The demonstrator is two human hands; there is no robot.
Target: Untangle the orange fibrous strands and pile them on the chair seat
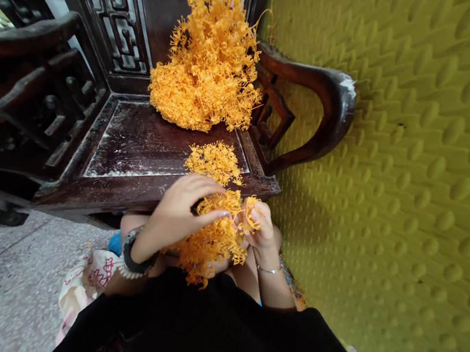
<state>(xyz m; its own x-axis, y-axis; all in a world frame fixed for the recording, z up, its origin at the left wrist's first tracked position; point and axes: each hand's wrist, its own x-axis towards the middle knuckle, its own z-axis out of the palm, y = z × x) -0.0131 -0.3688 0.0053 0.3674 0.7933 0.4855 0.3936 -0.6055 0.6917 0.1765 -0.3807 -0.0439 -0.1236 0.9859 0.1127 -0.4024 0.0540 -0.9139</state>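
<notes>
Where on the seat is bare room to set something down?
The seat looks bare at picture left, between the carved armrest, backrest and large orange pile. Picture right is crowded: that pile, the small orange pile, then left hand and right hand at the front.

Between left hand [184, 207] and right hand [265, 230], orange strands [220, 235] look matt. Beyond both, the wooden seat [140, 133] is scuffed; to their right, the wall [396, 181] is bumpy

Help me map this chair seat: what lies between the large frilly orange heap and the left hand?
In the head view, a smaller orange pile lies between the large heap and the left hand, on the dark wooden seat.
</notes>
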